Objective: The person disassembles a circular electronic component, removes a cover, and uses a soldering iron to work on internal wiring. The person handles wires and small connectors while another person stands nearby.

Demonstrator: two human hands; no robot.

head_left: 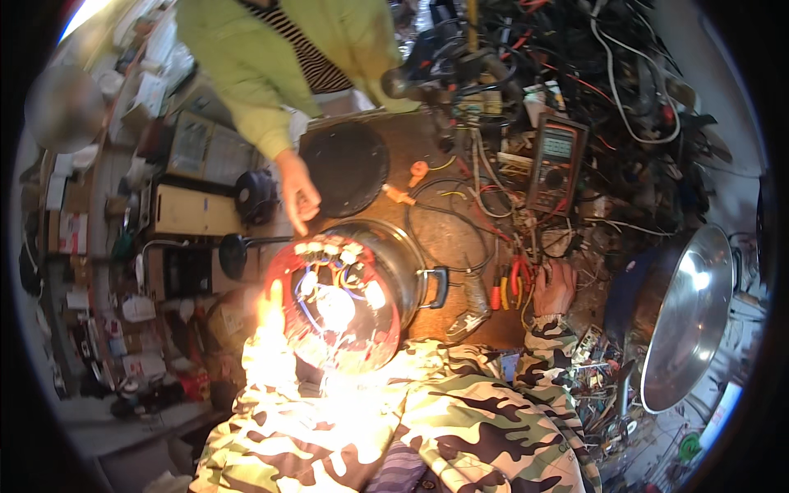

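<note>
My left hand (pixel 273 308), washed out by glare, grips the left rim of a red round appliance base (pixel 374 337) with exposed blue wires and white connectors. The base is tilted against a steel pot (pixel 403 255) with a black side handle. My right hand (pixel 555 283) is on the bench among wires, beside red and yellow pliers (pixel 518 279), its fingers curled; what is under them is hidden. A co-worker's hand (pixel 300 197) points a finger down just above the red base.
A black round plate (pixel 343 168), a multimeter (pixel 555 164), a power tool (pixel 472 308) and cables lie on the wooden bench (pixel 444 238). Tangled wires crowd the back right. A steel bowl (pixel 682 329) stands at the right. The co-worker (pixel 271 66) in green is opposite; cluttered shelves line the left.
</note>
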